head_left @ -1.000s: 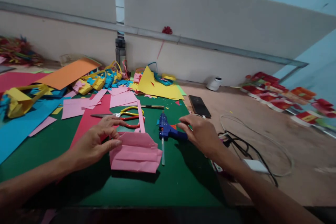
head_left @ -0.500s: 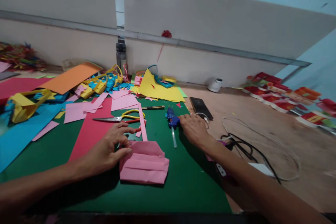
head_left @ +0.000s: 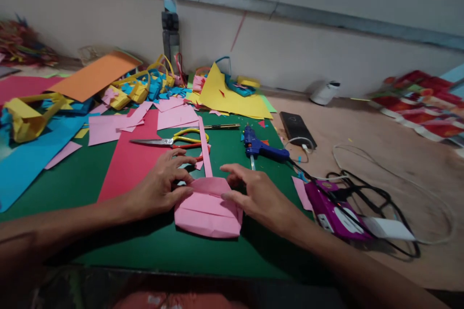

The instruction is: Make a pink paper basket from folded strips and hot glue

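Observation:
A pink folded paper bag lies on the green board in front of me. My left hand grips its upper left edge, thumb on the front and fingers curled behind. At the upper right corner is my right hand, thumb and forefinger apart, the thumb touching the paper. Its lower fingers are partly hidden. A narrow pink paper strip stretches away from the bag's top edge. It crosses the handles of the scissors. Beyond my right hand rests a blue glue gun with a clear stick in it.
Red card, blue card and pink scraps lie to the left. Paper baskets and yellow card sit farther back. On the right are a phone, a purple power strip and loose cables.
My right hand has let go of the glue gun and moved left to the pink paper bag. The glue gun now lies on the board. My view has tilted down.

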The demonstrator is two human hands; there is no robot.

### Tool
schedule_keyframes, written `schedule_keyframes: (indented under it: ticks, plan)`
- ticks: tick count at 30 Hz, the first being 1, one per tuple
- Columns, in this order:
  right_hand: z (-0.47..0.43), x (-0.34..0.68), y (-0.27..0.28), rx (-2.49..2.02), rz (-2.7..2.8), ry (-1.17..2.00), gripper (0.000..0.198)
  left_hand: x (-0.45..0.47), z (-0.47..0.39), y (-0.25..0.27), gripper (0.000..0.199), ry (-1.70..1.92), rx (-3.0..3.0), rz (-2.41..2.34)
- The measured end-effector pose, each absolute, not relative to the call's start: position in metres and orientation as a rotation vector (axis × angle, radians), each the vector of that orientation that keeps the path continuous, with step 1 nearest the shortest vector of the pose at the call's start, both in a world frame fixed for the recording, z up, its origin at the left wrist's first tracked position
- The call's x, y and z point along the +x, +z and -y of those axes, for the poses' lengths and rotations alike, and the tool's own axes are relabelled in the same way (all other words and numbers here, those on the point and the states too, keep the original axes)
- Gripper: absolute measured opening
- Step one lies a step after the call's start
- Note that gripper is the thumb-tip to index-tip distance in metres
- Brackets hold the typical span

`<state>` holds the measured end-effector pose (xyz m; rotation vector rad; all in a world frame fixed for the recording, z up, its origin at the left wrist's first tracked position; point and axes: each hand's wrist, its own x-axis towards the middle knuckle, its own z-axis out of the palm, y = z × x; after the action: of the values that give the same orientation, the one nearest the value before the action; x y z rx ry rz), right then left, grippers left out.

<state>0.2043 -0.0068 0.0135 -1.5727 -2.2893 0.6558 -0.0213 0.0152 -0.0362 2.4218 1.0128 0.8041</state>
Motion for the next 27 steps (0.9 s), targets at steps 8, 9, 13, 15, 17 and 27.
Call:
schedule_keyframes:
  ticks: [8,9,13,15,17,27]
  plan:
    - [0.009,0.198,0.0,-1.515,2.371,0.524,0.028,-0.029,-0.023,-0.021,0.019,0.944,2.255,-1.093]
    - [0.009,0.198,-0.001,-1.505,2.375,0.519,0.026,-0.031,-0.025,-0.018,0.019,0.982,2.231,-1.135]
    - [0.011,0.199,-0.002,-1.452,2.395,0.567,0.02,-0.035,-0.023,-0.011,0.015,0.834,2.243,-1.088]
    - [0.012,0.198,-0.003,-1.403,2.411,0.579,0.021,-0.033,-0.019,-0.011,0.012,0.669,2.299,-1.004]
    - [0.013,0.197,-0.004,-1.375,2.426,0.567,0.022,-0.031,-0.014,-0.013,0.009,0.56,2.359,-0.972]
    - [0.008,0.209,0.015,-1.483,2.34,0.903,0.016,-0.029,-0.005,-0.021,0.016,0.601,2.536,-0.978]
